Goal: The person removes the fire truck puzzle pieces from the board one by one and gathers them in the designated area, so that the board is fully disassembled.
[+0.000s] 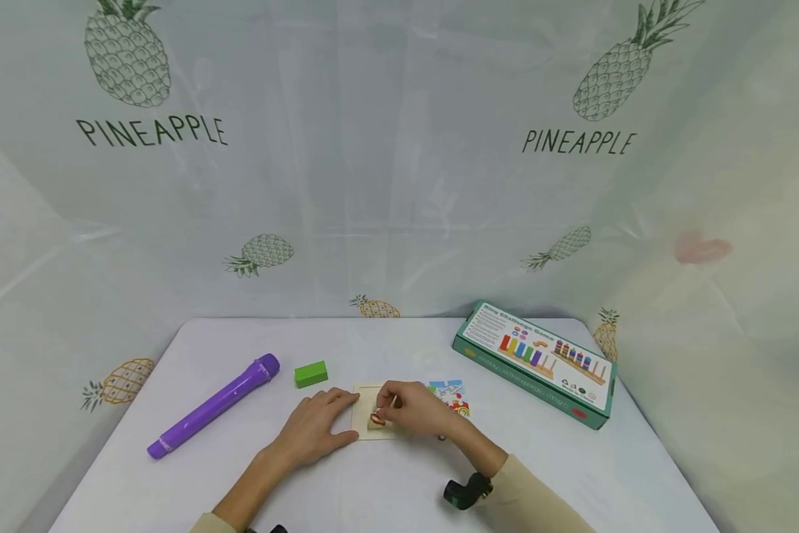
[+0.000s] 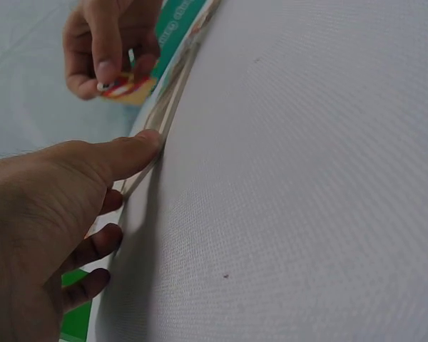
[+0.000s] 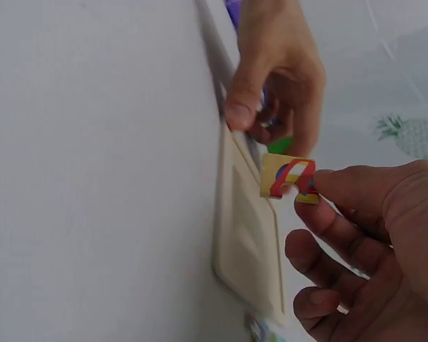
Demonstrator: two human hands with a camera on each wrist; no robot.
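Note:
My right hand (image 1: 418,409) pinches a yellow jigsaw puzzle piece (image 3: 271,171) with a red, white and blue print between thumb and forefinger. It holds the piece over a pale wooden puzzle board (image 3: 235,221) with a raised rim. At the board's left side is my left hand (image 1: 309,431), its straight thumb resting on the edge in the left wrist view and its other fingers relaxed. More colourful puzzle pieces (image 1: 454,392) lie to the right of the board, partly hidden behind the right hand.
Behind the left hand sits a green block (image 1: 311,374). A purple stick-shaped thing (image 1: 215,406) lies slantwise at the left. To the back right is a green and white Ring Challenge Game box (image 1: 535,363). A pineapple-print sheet (image 1: 372,185) hangs behind the white table (image 1: 386,488).

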